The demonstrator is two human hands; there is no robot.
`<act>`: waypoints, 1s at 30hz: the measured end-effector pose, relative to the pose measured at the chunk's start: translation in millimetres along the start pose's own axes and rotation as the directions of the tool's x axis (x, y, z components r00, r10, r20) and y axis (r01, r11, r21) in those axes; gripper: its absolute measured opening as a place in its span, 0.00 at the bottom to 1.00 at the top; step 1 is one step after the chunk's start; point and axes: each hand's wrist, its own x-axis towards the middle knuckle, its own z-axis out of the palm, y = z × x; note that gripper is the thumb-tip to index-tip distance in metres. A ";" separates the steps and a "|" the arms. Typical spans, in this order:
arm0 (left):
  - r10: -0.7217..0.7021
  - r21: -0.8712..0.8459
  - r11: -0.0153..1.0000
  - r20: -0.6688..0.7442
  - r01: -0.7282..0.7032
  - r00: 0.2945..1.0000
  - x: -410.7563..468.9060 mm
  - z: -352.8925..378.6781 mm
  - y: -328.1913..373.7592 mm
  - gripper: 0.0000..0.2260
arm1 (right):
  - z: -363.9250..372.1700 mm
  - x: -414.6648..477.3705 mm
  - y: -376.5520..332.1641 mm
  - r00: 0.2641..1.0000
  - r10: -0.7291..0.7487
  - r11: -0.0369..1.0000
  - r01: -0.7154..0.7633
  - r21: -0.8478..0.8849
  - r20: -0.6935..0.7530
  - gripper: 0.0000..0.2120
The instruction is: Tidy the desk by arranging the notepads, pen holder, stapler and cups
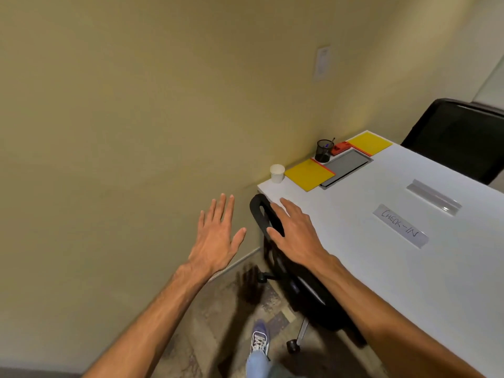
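Along the far edge of the white desk [354,241] stand a white paper cup [277,173], a yellow notepad [308,174], a black mesh pen holder [324,150] with pens, a red stapler [339,148] and a second yellow notepad [371,143]. My left hand [218,236] is spread flat in the air left of the desk, holding nothing. My right hand [294,233] hovers with fingers apart over the desk's near-left corner and a chair back, well short of the objects.
A grey cable-hatch panel [346,167] lies between the notepads. A taped label reading CHECK-IN [399,226] and a clear tape strip [433,196] are on the desk. One black office chair [286,268] is tucked under the left side, another [461,137] at the far right. The wall is close behind.
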 end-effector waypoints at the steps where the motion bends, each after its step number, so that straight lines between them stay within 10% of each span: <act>1: 0.012 -0.005 1.000 0.009 -0.012 1.000 14.8 2.1 -3.2 0.34 | 2.5 11.5 4.8 1.000 0.019 1.000 -0.019 0.009 -0.007 0.30; 15: 0.110 -0.103 0.990 0.106 -0.099 0.988 233.4 36.5 -15.3 0.36 | 27.6 177.4 75.0 0.962 0.209 0.975 -0.192 0.111 -0.174 0.27; 30: 0.081 -0.537 0.842 0.235 0.060 0.969 391.5 140.8 -15.6 0.48 | 65.6 259.9 149.1 0.856 0.518 0.851 -0.515 0.107 0.000 0.32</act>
